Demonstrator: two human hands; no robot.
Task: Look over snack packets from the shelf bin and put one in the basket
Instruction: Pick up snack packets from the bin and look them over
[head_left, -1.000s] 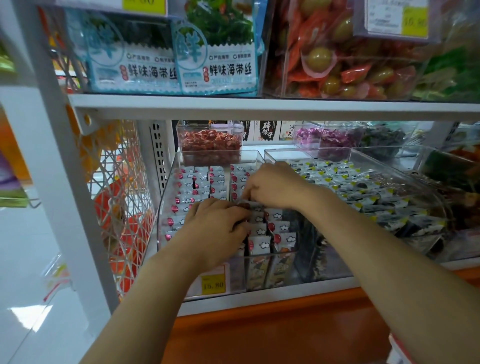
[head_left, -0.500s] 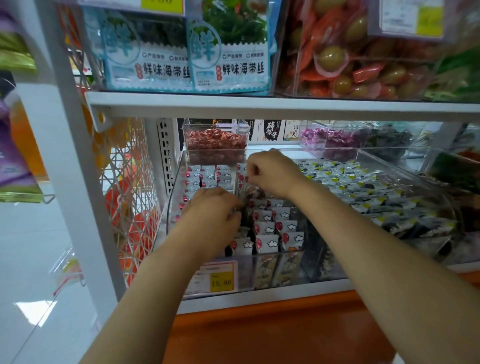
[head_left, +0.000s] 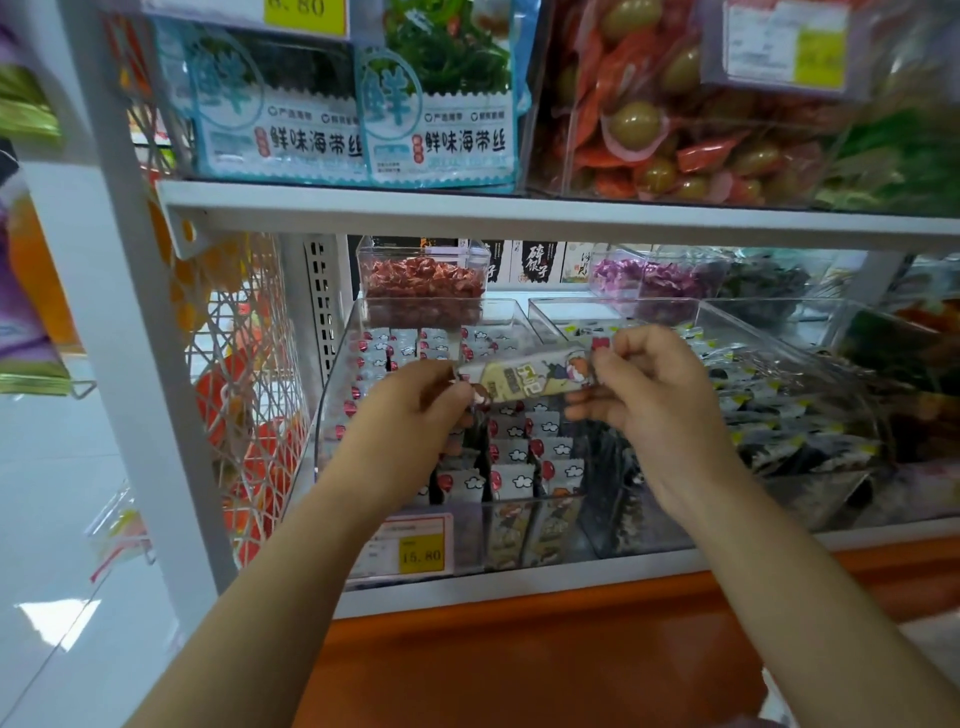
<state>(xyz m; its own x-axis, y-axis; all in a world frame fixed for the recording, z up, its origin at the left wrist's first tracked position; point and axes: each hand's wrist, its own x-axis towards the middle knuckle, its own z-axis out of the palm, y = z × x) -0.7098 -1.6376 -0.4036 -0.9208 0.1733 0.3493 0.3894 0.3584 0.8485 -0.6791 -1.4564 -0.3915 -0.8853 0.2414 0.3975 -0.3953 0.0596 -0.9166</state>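
A small long snack packet (head_left: 530, 379), cream with a cartoon print, is held level above the clear shelf bin (head_left: 332, 415). My left hand (head_left: 410, 415) pinches its left end and my right hand (head_left: 644, 395) pinches its right end. Below it the bin holds several rows of like packets (head_left: 524, 457) standing on edge, white tops with red marks. No basket is in view.
A second clear bin (head_left: 810, 395) of dark packets sits to the right. A white shelf board (head_left: 519, 218) runs close above, with a white upright (head_left: 130, 312) at left. A small tub of red sweets (head_left: 423, 280) stands behind. A yellow price tag (head_left: 421, 553) marks the bin front.
Both hands were down among the packets in the bin; they have since risen and drawn apart, lifting one packet out and holding it by its ends.
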